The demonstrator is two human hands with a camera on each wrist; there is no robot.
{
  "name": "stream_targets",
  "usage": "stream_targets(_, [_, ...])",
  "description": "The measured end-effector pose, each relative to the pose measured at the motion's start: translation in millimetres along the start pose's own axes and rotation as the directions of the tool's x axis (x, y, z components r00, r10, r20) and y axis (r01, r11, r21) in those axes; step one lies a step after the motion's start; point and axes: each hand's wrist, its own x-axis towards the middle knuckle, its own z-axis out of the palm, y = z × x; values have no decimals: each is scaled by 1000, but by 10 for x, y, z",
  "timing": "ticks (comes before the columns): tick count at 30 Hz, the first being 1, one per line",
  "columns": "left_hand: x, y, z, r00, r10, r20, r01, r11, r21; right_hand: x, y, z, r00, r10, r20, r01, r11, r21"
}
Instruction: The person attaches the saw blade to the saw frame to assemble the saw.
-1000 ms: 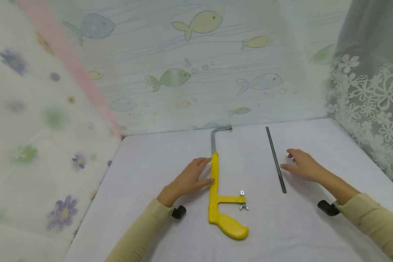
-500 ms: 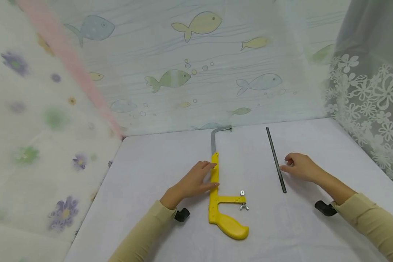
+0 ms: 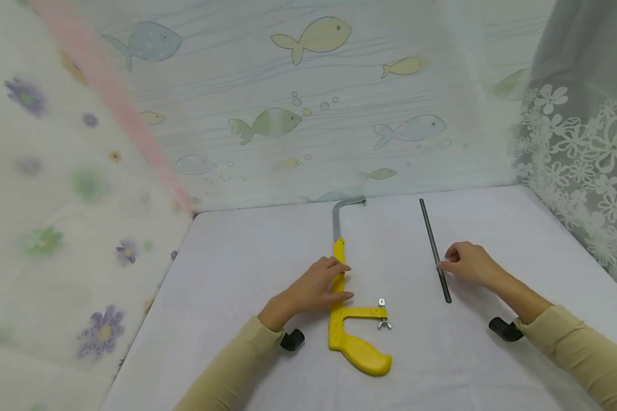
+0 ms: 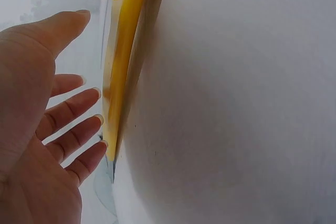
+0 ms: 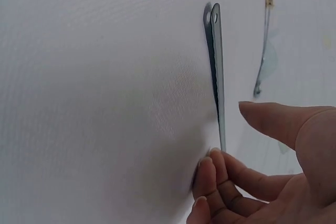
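I have the left hand (image 3: 313,286) spread wide over the hacksaw frame (image 3: 336,328); right of that frame, the hacksaw blade (image 3: 432,240) lies beside the right hand (image 3: 472,265), fingers loosely curled, thumb parted.

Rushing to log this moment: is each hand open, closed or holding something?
Left hand: open, over the yellow-and-silver hacksaw frame, holding nothing.
Right hand: open, at the slim dark-gray metal blade; whether it touches cannot be told.
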Motion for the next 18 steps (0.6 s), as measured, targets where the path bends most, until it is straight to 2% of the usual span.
stream_targets(10, [23,61,50,999,22,25,-21,1000,-16,28,-12,61,999,43,-19,-43,999,-6])
stream_targets(18, [33,104,76,998,49,48,-48,998,-28,40,-78,77,992,124,-7,-124,991,-48])
